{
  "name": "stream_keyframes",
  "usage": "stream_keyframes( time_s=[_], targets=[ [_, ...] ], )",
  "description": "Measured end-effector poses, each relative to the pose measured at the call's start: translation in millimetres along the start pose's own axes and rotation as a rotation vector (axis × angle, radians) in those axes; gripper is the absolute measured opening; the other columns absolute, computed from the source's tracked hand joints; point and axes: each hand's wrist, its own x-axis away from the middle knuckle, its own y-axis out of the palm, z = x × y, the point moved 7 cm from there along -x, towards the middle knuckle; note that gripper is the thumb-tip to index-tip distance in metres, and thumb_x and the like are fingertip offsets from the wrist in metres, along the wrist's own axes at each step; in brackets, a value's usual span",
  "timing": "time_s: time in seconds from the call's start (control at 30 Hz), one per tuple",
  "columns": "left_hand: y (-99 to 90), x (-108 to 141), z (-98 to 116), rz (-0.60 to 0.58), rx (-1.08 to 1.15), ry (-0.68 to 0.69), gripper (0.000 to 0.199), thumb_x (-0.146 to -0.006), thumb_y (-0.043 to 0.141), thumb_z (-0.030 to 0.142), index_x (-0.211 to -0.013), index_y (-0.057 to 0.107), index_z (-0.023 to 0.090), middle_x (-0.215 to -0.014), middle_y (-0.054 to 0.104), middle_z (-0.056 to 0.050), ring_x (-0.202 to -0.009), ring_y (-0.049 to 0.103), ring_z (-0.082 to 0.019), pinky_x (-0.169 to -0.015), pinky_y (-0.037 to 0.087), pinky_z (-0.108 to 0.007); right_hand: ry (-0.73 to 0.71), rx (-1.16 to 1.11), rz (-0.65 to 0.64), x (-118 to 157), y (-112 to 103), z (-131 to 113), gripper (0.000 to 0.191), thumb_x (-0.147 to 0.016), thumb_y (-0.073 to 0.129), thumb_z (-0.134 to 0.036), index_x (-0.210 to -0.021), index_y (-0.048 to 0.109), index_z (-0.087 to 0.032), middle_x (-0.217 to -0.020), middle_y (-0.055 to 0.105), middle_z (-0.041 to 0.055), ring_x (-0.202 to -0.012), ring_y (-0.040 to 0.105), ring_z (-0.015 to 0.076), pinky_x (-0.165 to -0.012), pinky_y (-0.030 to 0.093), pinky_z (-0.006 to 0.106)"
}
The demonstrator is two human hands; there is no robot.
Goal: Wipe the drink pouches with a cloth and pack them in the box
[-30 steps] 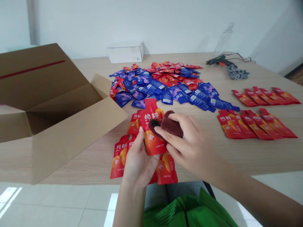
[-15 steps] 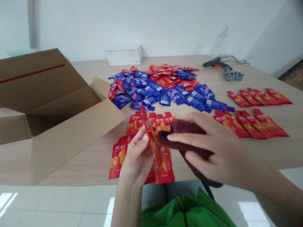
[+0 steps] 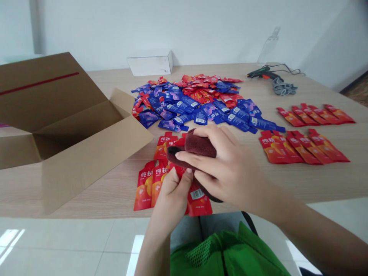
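Note:
My left hand (image 3: 172, 195) is closed on a red pouch (image 3: 198, 193) whose barcode side faces up, near the table's front edge. A dark brown cloth (image 3: 201, 149) is gripped in my right hand (image 3: 230, 165), pressed over the top part of that pouch and covering much of it. Under and left of my hands lie more red pouches with orange fruit prints (image 3: 143, 188), in two rows. Behind them spreads a mixed heap of blue pouches (image 3: 212, 113) and red pouches (image 3: 201, 92).
An open cardboard box (image 3: 94, 161) stands at the left. Two rows of red pouches (image 3: 304, 147) lie at the right. Farther back are a white box (image 3: 151, 65), a glue gun (image 3: 263, 73) with its cord, and a grey cloth item (image 3: 283, 87).
My right hand has moved left with the cloth onto the pouch. The pouch has turned from edge-on to barcode side up, and my left hand has closed lower on it.

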Motion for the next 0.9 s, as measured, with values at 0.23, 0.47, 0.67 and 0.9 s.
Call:
stream_keyframes(
  time_s=[0.23, 0.47, 0.67, 0.9],
  targets=[
    [6.8, -8, -6, 0.135, 0.476, -0.154, 0.029, -0.094, 0.059, 0.038, -0.111, 0.070, 0.017, -0.101, 0.078, -0.007, -0.112, 0.068, -0.026, -0.101, 0.051, -0.039, 0.197, 0.020, 0.062, 13, -12, 35, 0.036, -0.082, 0.058, -0.011, -0.114, 0.074, -0.019, -0.116, 0.059, 0.0140, -0.103, 0.060, 0.0288, -0.085, 0.052, 0.045],
    [9.5, -18, 16, 0.056, 0.580, -0.120, 0.037, -0.102, 0.041, 0.039, -0.118, 0.069, 0.021, -0.114, 0.076, -0.006, -0.129, 0.058, -0.023, -0.113, 0.041, -0.039, 0.026, -0.007, 0.016, 9, 21, -8, 0.035, -0.094, 0.050, -0.017, -0.119, 0.073, -0.024, -0.121, 0.062, 0.0143, -0.103, 0.060, 0.0291, -0.068, 0.053, 0.037],
    [-6.3, -20, 28, 0.079, 0.519, -0.065, 0.044, -0.101, 0.041, 0.045, -0.126, 0.065, 0.017, -0.124, 0.072, -0.011, -0.133, 0.054, -0.029, -0.113, 0.041, -0.048, 0.017, -0.172, -0.191, 36, 38, -4, 0.033, -0.087, 0.056, -0.015, -0.111, 0.075, -0.026, -0.114, 0.064, 0.0113, -0.096, 0.062, 0.0256, -0.066, 0.054, 0.036],
    [12.9, -17, 28, 0.024, 0.521, -0.042, 0.041, -0.103, 0.037, 0.041, -0.120, 0.069, 0.021, -0.123, 0.072, -0.007, -0.134, 0.054, -0.026, -0.115, 0.041, -0.043, 0.015, -0.101, 0.104, -3, -2, 8, 0.034, -0.086, 0.055, -0.013, -0.112, 0.076, -0.021, -0.117, 0.061, 0.0149, -0.105, 0.058, 0.0273, -0.082, 0.051, 0.042]
  ],
)
